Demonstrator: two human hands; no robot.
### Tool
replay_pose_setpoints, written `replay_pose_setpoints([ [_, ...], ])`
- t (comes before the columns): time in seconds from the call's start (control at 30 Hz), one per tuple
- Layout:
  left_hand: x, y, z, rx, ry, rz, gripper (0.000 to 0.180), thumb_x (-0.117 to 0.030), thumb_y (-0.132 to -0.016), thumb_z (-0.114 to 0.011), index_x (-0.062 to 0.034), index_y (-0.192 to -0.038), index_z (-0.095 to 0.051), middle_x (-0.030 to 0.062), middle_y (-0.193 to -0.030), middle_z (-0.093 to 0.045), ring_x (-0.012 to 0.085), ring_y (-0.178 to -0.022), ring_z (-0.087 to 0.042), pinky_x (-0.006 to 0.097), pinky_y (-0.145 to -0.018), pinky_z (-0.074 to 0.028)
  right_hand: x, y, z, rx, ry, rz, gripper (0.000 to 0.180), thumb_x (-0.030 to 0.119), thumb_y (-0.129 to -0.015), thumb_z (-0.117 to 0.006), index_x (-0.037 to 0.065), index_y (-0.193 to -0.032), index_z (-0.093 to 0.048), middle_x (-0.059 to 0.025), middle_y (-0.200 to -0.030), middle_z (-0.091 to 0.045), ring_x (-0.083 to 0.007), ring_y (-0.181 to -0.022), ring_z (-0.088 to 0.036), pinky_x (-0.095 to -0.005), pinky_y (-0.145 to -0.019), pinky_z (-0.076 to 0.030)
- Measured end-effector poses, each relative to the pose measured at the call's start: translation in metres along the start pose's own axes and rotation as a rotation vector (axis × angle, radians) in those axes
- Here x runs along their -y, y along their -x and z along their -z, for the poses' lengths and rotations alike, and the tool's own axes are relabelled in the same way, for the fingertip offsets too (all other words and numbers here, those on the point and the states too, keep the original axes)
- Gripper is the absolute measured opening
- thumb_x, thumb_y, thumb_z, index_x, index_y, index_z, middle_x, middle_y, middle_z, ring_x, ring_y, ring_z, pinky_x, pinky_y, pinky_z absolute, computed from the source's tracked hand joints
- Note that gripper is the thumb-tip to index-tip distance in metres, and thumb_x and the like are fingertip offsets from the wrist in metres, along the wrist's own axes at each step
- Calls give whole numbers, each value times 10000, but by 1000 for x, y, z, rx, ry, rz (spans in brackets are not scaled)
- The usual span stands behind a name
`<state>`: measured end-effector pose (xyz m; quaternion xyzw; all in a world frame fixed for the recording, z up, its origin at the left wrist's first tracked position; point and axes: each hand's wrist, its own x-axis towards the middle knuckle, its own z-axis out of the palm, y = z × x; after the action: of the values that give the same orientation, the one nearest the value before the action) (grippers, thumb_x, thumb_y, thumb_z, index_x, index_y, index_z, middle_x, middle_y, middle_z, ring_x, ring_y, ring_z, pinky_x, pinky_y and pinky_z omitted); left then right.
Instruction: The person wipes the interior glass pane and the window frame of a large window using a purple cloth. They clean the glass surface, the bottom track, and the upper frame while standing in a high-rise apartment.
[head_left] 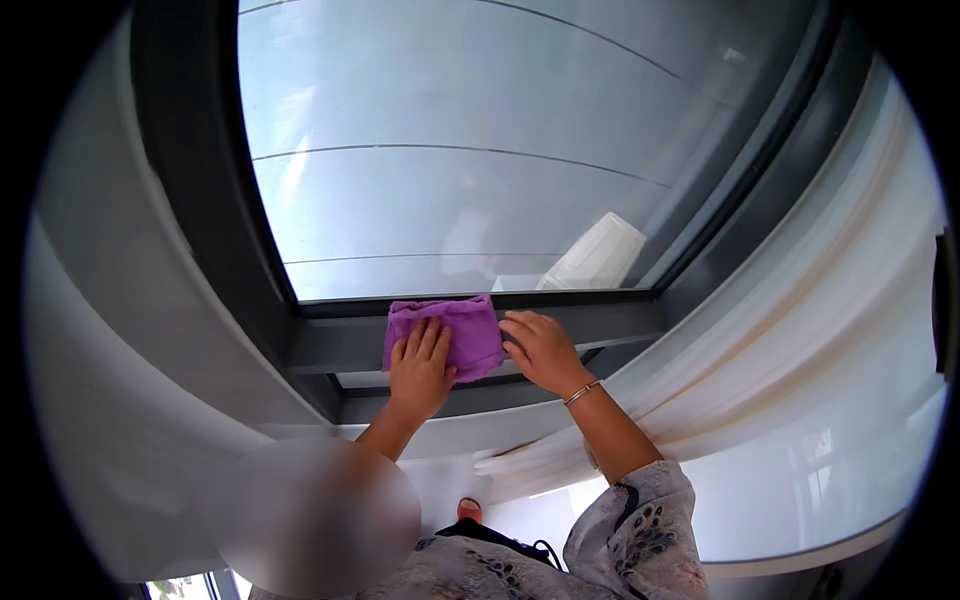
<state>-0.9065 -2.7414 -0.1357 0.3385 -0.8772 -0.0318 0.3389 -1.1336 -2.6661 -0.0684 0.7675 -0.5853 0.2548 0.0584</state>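
Observation:
A folded purple cloth (474,335) lies over the dark grey window rail (620,322), its lower edge hanging past the rail's near side. My left hand (421,372) presses flat on the cloth's left part, fingers stretched out and slightly apart. Just right of the cloth, my right hand (541,350) rests at the rail with loosely bent fingers a little apart. Its fingertips are close to the cloth's right edge; whether they touch it I cannot tell. A thin bracelet (582,392) circles my right wrist.
Beyond the rail stands a large glass pane (450,200) in a dark frame (190,140). A pale box-like object (597,252) shows through the glass. Pale curtains (760,350) hang at the right. Below, a foot in a red shoe (469,510) stands on the white floor.

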Motion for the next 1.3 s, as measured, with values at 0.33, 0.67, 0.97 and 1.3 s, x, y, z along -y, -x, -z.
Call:
replay_pose_setpoints([
  [0.33, -10, -6, -20, 28, -63, -3, 608, -258, -784, -728, -188, -1362, -554, 135, -1490, -426, 373, -1406, -340, 643, -1139, -142, -29, 118, 115, 639, 897, -532, 781, 489, -705, -788, 146, -1360, -539, -158, -1312, -571, -336, -1302, -449, -636, -1157, -69],
  [0.67, -32, -11, -94, 30, -57, -160, 602, -220, -809, -703, -188, -1385, -533, 130, -1497, -425, 354, -1415, -339, 584, -1145, -208, -92, 184, 122, 770, 882, -687, 201, 321, -736, -753, 150, -837, -723, -79, -856, -721, -256, -864, -681, -461, -895, -398],
  [0.97, -78, -44, -157, 90, -116, -194, 594, -242, -861, -641, -162, -1428, -482, 134, -1512, -403, 354, -1427, -319, 573, -1151, -207, -124, 223, 113, 505, 778, -456, 108, 101, -743, -614, 135, -674, -689, -90, -692, -687, -259, -669, -670, -436, -720, -429],
  [1.3, -154, -89, -235, 107, 26, -275, 713, -285, -830, -676, -133, -1472, -405, 130, -1522, -386, 340, -1423, -318, 542, -1161, -209, -135, 226, 107, 436, 770, -344, 105, 104, -698, -620, 130, -611, -671, -103, -626, -653, -279, -606, -644, -430, -670, -431],
])
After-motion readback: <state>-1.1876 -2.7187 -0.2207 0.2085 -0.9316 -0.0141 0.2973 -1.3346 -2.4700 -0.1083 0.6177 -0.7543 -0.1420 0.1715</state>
